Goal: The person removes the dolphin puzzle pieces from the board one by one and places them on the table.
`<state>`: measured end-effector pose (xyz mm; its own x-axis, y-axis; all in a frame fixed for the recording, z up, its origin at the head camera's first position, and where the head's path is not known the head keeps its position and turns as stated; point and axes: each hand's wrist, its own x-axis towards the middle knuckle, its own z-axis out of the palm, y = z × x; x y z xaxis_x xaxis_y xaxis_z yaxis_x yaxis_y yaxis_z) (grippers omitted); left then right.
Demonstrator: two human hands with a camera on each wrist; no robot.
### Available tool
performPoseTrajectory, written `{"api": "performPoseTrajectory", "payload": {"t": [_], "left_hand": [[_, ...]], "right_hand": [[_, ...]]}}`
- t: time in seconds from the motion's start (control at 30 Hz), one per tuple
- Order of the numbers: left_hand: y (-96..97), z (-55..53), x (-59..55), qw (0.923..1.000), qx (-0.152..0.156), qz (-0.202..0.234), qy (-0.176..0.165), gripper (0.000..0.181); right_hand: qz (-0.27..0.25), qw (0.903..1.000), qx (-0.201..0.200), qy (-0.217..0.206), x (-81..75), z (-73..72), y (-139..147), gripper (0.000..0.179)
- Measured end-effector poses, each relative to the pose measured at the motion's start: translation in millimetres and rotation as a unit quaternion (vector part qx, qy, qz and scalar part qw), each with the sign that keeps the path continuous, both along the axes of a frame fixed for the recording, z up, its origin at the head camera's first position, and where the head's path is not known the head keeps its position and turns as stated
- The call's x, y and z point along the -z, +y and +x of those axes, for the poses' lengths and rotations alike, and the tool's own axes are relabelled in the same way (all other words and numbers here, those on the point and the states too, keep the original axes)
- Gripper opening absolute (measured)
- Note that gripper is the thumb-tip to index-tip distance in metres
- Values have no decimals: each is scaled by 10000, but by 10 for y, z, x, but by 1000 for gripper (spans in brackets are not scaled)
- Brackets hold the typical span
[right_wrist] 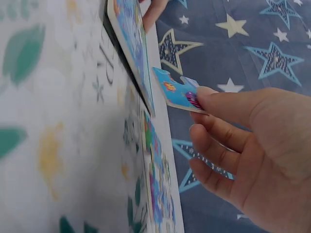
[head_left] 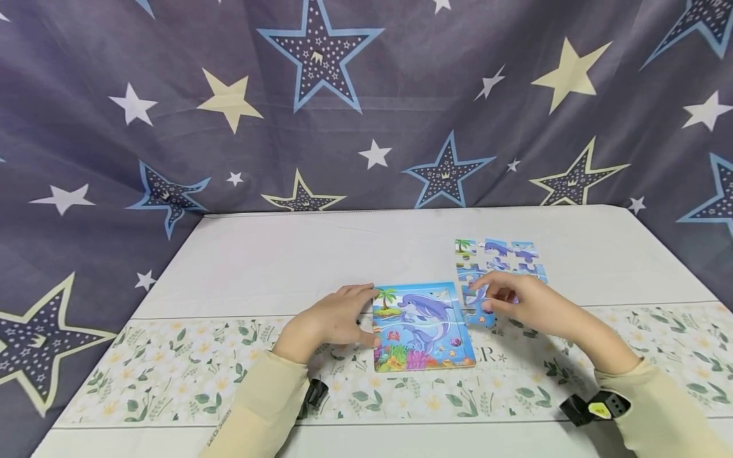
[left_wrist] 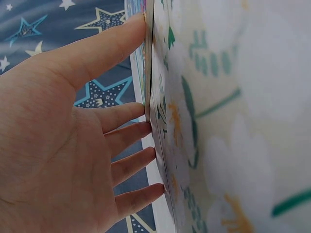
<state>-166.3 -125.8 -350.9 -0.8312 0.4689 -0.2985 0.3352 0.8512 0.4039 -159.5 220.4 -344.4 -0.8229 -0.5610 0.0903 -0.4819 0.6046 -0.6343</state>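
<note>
A square dolphin puzzle board lies on the table with its picture face up. My left hand rests at its left side, thumb and fingers spread along the edge. In the left wrist view the thumb touches the board's side, while the other fingertips are down by the tabletop. My right hand is raised just right of the board. Between thumb and fingers it pinches a blue jigsaw piece with an orange fish and a purple patch on it. Several loose jigsaw pieces lie behind that hand, which partly hides them.
The white table carries a band of flower print across its front half. Behind it hangs a dark curtain with stars. Dark wrist devices sit at both cuffs.
</note>
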Motion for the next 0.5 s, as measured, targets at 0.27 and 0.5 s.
{"api": "performPoseTrajectory", "payload": {"t": [0.27, 0.5], "left_hand": [[0, 2, 1, 10000, -8, -6, 13, 91], [-5, 2, -3, 10000, 71, -10, 35, 91]], "right_hand": [[-85, 9991, 397, 95, 23, -56, 153, 28], [-107, 9973, 717, 126, 38, -88, 272, 27]]}}
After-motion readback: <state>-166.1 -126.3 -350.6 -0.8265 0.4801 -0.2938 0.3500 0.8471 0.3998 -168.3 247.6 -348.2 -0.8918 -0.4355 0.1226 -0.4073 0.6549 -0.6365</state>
